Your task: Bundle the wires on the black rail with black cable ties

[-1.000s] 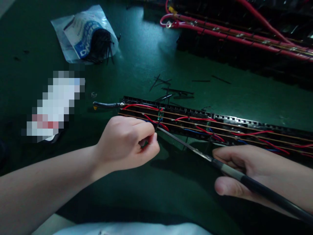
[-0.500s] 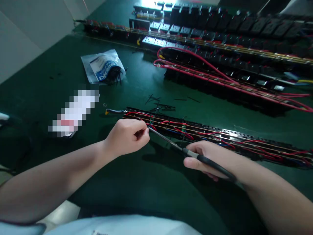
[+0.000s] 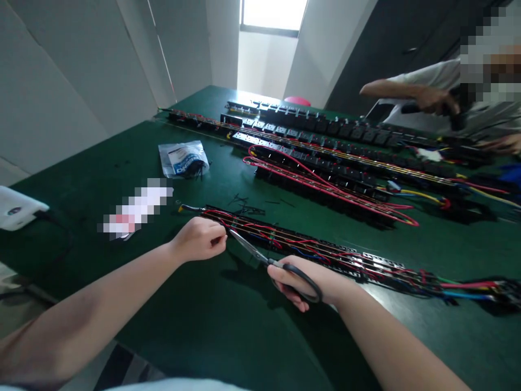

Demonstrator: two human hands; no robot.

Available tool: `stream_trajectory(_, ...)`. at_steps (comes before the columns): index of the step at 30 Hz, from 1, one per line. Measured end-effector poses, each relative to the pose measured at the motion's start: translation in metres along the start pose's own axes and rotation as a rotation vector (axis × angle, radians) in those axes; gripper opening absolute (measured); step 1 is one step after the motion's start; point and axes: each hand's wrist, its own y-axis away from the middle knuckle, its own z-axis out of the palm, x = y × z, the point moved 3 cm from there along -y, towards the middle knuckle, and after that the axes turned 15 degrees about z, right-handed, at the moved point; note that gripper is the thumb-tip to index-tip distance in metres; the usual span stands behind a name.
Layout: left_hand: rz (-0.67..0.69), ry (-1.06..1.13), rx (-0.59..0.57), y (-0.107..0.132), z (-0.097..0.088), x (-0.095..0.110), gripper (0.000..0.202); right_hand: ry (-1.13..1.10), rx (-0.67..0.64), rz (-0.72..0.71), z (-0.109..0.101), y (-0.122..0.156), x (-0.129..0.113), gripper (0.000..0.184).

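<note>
A long black socket strip (image 3: 366,262) with red, blue and bare copper wires lies across the green table (image 3: 228,326) in front of me. My left hand (image 3: 200,239) is closed in a pinch at the strip's left end; what it pinches is too small to make out. My right hand (image 3: 303,282) grips the black handles of a pair of scissors (image 3: 260,256). The blades are slightly apart and point at the fingertips of my left hand.
Several more wired strips (image 3: 325,163) lie across the far half of the table. A plastic bag of black cable ties (image 3: 184,160) sits at the back left, with cut tie ends (image 3: 248,203) behind my strip. A white device (image 3: 16,207) lies at far left. Another person's hand (image 3: 431,100) works at the far right.
The camera has tilted up, bringing the far table, the walls and another person into view. My hands stay at the strip's left end. The scissors' blades, together before, now stand slightly apart.
</note>
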Motion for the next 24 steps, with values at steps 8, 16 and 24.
stream_trajectory(8,-0.078,-0.016,0.003,-0.001,0.006,-0.006,0.02,-0.136,-0.079,-0.255,0.001,0.002,0.006,0.068)
stream_trajectory(16,-0.192,-0.03,-0.056,0.01,0.002,-0.017,0.026,-0.086,0.021,-0.203,-0.002,-0.004,0.01,0.059)
stream_trajectory(24,-0.192,0.019,-0.108,0.007,0.0,-0.013,0.027,-0.131,0.09,-0.265,0.002,-0.005,0.006,0.059)
